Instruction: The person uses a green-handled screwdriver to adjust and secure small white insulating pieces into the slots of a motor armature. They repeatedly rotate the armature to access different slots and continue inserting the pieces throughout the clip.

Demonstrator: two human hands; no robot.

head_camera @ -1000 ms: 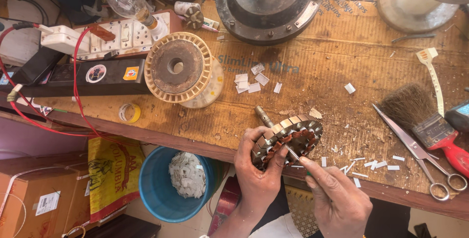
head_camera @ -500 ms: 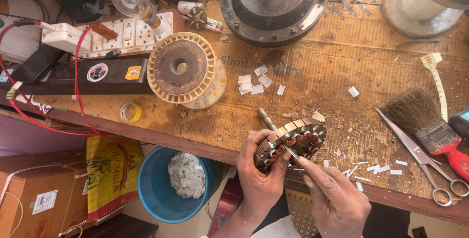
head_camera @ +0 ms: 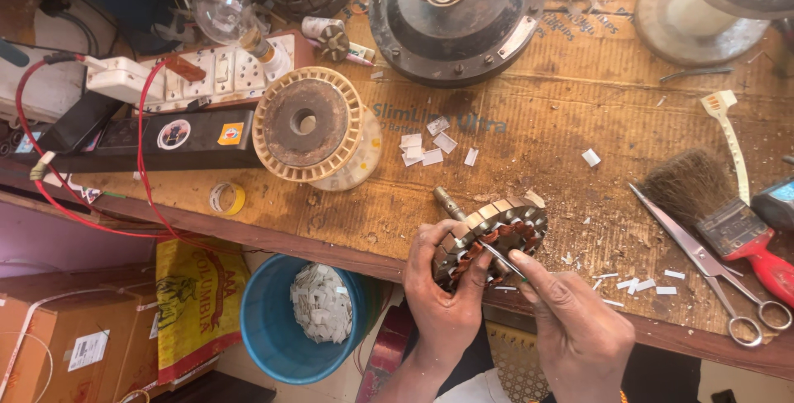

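Left hand (head_camera: pixel 442 287) stays clamped round the stator (head_camera: pixel 490 242) at the table (head_camera: pixel 579 138) edge. Right hand (head_camera: pixel 575 320) has shifted, fingers pinched on a thin tool (head_camera: pixel 499 256) probing the copper windings

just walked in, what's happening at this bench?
A person holds a round motor stator with copper windings at the workbench edge. The left hand grips it from below; the right hand pokes a thin metal tool into its slots. Small white paper slips lie scattered; scissors and a brush lie to the right.

Scissors (head_camera: pixel 711 267), paintbrush (head_camera: pixel 719 209), blue bucket (head_camera: pixel 273 345), light bulb (head_camera: pixel 223 10), tape roll (head_camera: pixel 225 198)
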